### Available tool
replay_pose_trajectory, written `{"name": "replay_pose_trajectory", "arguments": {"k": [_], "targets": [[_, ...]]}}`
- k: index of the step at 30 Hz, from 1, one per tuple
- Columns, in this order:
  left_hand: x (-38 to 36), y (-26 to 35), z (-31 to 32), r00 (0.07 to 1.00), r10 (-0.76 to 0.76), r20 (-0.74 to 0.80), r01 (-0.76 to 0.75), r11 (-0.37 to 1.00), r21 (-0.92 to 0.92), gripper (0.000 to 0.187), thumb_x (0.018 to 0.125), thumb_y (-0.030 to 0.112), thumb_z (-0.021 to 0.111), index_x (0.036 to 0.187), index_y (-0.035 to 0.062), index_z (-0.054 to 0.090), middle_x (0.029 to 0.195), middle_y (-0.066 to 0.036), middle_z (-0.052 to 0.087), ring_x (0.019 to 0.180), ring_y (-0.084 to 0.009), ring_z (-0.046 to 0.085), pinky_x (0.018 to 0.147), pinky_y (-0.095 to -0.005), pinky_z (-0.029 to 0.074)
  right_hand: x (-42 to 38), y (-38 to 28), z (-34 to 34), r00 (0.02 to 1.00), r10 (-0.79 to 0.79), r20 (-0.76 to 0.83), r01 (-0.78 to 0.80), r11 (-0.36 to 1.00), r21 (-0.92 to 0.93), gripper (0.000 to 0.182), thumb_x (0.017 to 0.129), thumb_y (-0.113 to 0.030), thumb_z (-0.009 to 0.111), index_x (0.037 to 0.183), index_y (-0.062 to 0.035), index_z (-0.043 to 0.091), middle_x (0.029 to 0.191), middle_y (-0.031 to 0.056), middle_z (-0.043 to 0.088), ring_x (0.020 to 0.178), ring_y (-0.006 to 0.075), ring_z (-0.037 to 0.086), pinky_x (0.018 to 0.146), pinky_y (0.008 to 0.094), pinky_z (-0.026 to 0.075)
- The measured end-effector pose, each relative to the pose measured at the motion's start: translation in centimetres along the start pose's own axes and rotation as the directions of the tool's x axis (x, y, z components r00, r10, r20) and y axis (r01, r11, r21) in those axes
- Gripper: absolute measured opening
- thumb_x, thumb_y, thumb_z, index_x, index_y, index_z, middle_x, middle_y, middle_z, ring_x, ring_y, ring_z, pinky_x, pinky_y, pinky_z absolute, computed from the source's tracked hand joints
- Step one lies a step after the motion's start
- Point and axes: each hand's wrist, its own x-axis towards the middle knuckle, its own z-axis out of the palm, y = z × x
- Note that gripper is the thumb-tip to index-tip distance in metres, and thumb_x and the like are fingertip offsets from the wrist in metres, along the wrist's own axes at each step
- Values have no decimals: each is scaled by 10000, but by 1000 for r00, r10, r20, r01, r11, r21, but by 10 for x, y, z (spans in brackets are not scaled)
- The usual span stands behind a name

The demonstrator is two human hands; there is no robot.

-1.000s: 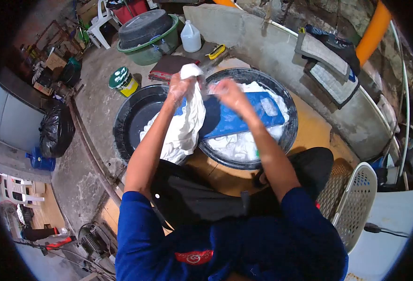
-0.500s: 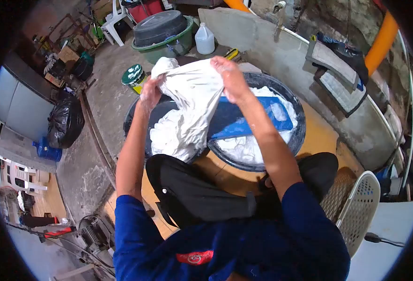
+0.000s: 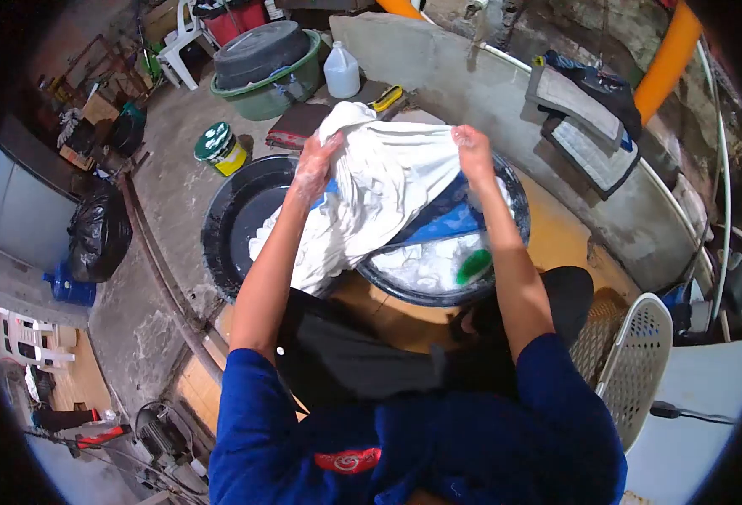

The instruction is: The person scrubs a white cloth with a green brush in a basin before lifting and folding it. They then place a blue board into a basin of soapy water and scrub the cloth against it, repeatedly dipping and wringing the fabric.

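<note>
A wet white cloth (image 3: 371, 189), perhaps a garment, is stretched between my hands over two dark basins. My left hand (image 3: 315, 164) grips its bunched left part, with suds on the fingers. At the upper right corner, my right hand (image 3: 474, 153) pinches the cloth's edge. Folds hang down over the left basin (image 3: 219, 227). In the right basin (image 3: 518, 210) lie soapy white laundry (image 3: 421, 265), a blue board (image 3: 447, 220) partly hidden by the cloth, and a green brush-like item (image 3: 474, 267).
A green-lidded bucket (image 3: 219, 149) stands beyond the left basin. Farther back are a green tub (image 3: 262, 99) and a white jug (image 3: 341, 71). A low concrete wall (image 3: 438, 67) runs along the right, and a perforated basket (image 3: 640, 362) stands at my right.
My right hand has moved right, spreading the cloth wider. My left hand has also shifted right. The green item now shows in the right basin. The camera view has shifted slightly.
</note>
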Motion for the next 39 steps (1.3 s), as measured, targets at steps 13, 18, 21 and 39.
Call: {"name": "replay_pose_trajectory", "arguments": {"k": [13,18,21,39], "targets": [[26,33,44,872,-174,457,-283,584,761,309,695,127,635,967,-4,570,831,-75,612,734,-148,555,674,-277,441,-10,-71,15,768,-332,548,168,930,328,553,725,-215,687,1195,-57,440,1110,108,524,1038,209,488,900,315,368],[-1,-14,49,807,573,143,-352,271,896,285,648,152,679,768,34,450,741,-161,459,696,-327,483,647,-397,405,4,-57,25,833,-304,462,340,940,4,371,713,-252,687,968,-12,566,904,148,605,852,263,580,753,335,439],[-52,-74,71,851,511,-122,-155,466,871,288,699,164,672,762,16,433,535,-131,499,495,-319,520,479,-382,407,15,-74,12,846,-327,422,386,921,-60,302,716,-260,671,871,-12,600,822,159,613,796,288,590,714,349,444],[-57,87,-45,955,-272,118,2,404,915,230,747,262,675,764,42,608,678,29,544,655,-80,477,579,-249,392,57,-71,-45,600,53,798,277,923,-269,338,733,-285,684,983,-80,585,959,61,595,914,162,539,805,304,421]]}}
